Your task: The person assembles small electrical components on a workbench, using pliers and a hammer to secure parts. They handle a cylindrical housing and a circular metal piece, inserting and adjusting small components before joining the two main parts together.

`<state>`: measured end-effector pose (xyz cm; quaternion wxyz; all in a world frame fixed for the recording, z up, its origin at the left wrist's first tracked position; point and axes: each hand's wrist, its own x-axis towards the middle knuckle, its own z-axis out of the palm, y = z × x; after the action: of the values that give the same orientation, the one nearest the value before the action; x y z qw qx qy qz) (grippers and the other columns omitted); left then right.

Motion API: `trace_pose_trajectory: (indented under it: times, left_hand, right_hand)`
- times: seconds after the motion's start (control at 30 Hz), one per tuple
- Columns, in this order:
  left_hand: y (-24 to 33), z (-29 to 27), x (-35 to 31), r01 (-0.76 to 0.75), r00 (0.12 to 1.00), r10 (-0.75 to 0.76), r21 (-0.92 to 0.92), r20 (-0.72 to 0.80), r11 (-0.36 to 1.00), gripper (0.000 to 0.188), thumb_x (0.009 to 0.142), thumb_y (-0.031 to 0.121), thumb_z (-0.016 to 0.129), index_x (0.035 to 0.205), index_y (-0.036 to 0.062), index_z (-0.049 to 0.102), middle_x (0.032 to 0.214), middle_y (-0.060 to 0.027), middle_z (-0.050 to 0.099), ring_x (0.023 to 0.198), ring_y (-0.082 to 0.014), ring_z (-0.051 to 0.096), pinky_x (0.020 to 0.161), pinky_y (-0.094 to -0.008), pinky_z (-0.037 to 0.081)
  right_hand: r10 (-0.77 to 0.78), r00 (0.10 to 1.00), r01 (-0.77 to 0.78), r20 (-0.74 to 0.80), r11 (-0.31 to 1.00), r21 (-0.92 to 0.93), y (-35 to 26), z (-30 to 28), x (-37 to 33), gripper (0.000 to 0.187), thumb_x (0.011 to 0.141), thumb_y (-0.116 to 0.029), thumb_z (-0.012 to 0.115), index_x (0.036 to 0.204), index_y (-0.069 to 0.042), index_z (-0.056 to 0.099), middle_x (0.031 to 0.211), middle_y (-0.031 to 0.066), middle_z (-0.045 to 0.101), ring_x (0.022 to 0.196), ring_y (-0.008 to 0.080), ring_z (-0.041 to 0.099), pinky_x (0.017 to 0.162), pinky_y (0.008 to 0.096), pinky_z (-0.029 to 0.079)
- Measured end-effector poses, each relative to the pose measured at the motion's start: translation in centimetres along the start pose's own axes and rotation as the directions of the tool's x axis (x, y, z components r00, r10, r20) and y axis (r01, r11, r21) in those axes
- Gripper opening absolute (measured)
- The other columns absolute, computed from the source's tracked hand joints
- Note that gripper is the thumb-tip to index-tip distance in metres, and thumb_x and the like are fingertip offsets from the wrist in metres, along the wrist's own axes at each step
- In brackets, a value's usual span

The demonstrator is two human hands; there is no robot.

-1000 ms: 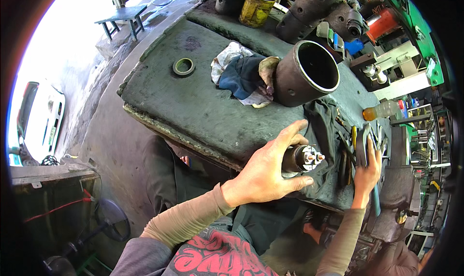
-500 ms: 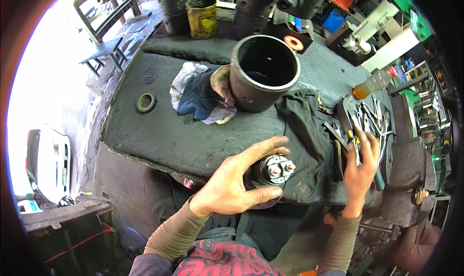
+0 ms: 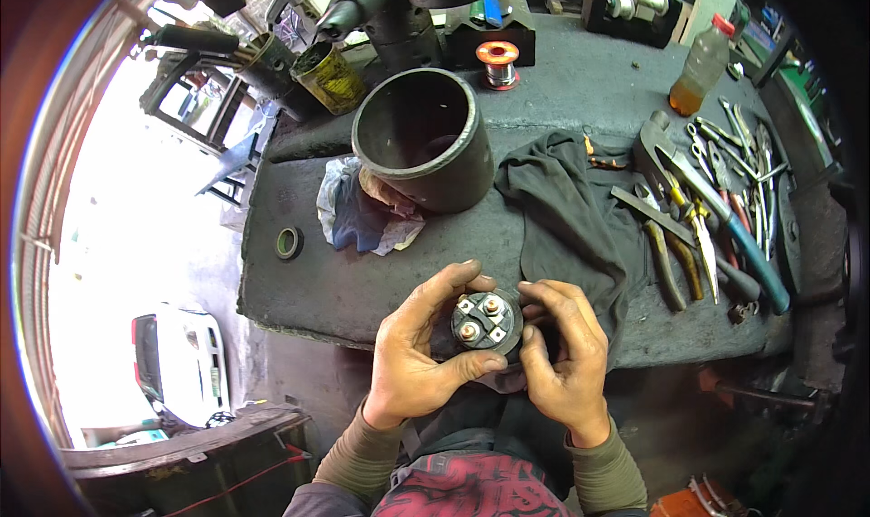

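A round black starter solenoid [image 3: 505,340] with two copper terminal studs faces up above the bench's near edge. My left hand [image 3: 424,349] is wrapped round its left side, the thumb lying along the lower rim. Against its right side, the curled fingers and thumb of my right hand [image 3: 571,349] close on the rim; whether they also hold some small part is hidden. A dark cloth [image 3: 571,209] lies just beyond my hands. To the right are a hammer with a blue handle [image 3: 743,250], yellow-handled pliers [image 3: 693,213] and a flat file [image 3: 652,216].
A large dark metal cylinder [image 3: 471,168] stands mid-bench beside a crumpled rag [image 3: 358,218]. At the left lies a tape roll [image 3: 288,242]. Farther back are a solder spool [image 3: 498,67], a yellow can [image 3: 328,77] and a bottle with amber liquid [image 3: 702,68].
My right hand has left the tools at the right and come to the solenoid. The left hand still holds it. The view has shifted to the right.
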<state>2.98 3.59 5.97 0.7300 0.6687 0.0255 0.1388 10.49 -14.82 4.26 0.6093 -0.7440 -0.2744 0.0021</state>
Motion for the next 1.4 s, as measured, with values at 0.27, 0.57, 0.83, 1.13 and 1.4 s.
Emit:
trace_pose_trajectory:
  times: [0.27, 0.57, 0.83, 1.13, 1.4]
  left_hand:
    - [2.6, -2.0, 2.0, 0.078, 0.974, -0.125, 0.238, 0.188, 0.968, 0.076, 0.081, 0.030, 0.098, 0.143, -0.0037, 0.069, 0.142, -0.0187, 0.072, 0.137, -0.0303, 0.066, 0.119, -0.0423, 0.050]
    - [1.3, -1.4, 1.3, 0.050, 0.992, -0.061, 0.100, 0.109, 0.994, 0.078, 0.077, 0.018, 0.102, 0.143, -0.0068, 0.067, 0.142, -0.0189, 0.071, 0.134, -0.0268, 0.066, 0.117, -0.0413, 0.052]
    - [1.4, 1.2, -0.3, 0.011, 0.996, 0.012, 0.258, -0.091, 0.966, 0.081, 0.082, 0.015, 0.100, 0.150, -0.0058, 0.061, 0.146, -0.0174, 0.068, 0.135, -0.0246, 0.065, 0.118, -0.0393, 0.052]
    - [3.2, 1.1, 1.0, 0.152, 0.988, -0.152, 0.147, -0.010, 0.977, 0.093, 0.094, 0.061, 0.081, 0.153, -0.0072, 0.057, 0.144, -0.0201, 0.069, 0.133, -0.0268, 0.067, 0.116, -0.0414, 0.054]
    - [2.2, 0.9, 0.8, 0.123, 0.992, -0.126, 0.161, 0.013, 0.979, 0.088, 0.097, 0.062, 0.077, 0.150, -0.0053, 0.060, 0.141, -0.0179, 0.072, 0.130, -0.0251, 0.069, 0.114, -0.0397, 0.055]
  right_hand:
    - [-0.088, 0.981, 0.101, 0.171, 0.993, -0.066, 0.0, -1.0, 0.6, 0.061, 0.078, -0.004, 0.085, 0.137, 0.001, 0.068, 0.131, 0.0190, 0.064, 0.115, 0.0381, 0.066, 0.094, 0.0451, 0.058]
    - [-0.106, 0.984, 0.120, 0.142, 0.988, -0.093, 0.4, -0.5, 0.5, 0.072, 0.074, -0.011, 0.096, 0.138, 0.003, 0.066, 0.135, 0.0190, 0.060, 0.115, 0.0377, 0.064, 0.095, 0.0444, 0.058]
    - [-0.063, 0.995, 0.073, 0.076, 0.988, -0.133, 0.0, 0.2, 0.4, 0.074, 0.068, -0.016, 0.096, 0.135, -0.001, 0.069, 0.133, 0.0170, 0.064, 0.119, 0.0373, 0.067, 0.100, 0.0463, 0.056]
    - [-0.076, 0.993, 0.091, 0.092, 0.982, -0.165, 0.0, 0.1, 0.6, 0.067, 0.072, -0.014, 0.098, 0.131, 0.001, 0.070, 0.133, 0.0179, 0.062, 0.117, 0.0376, 0.066, 0.096, 0.0455, 0.058]
    - [-0.054, 0.995, 0.069, 0.090, 0.981, -0.180, -0.1, 0.1, 0.5, 0.063, 0.074, -0.017, 0.097, 0.131, -0.001, 0.073, 0.130, 0.0144, 0.065, 0.116, 0.0350, 0.066, 0.096, 0.0444, 0.057]
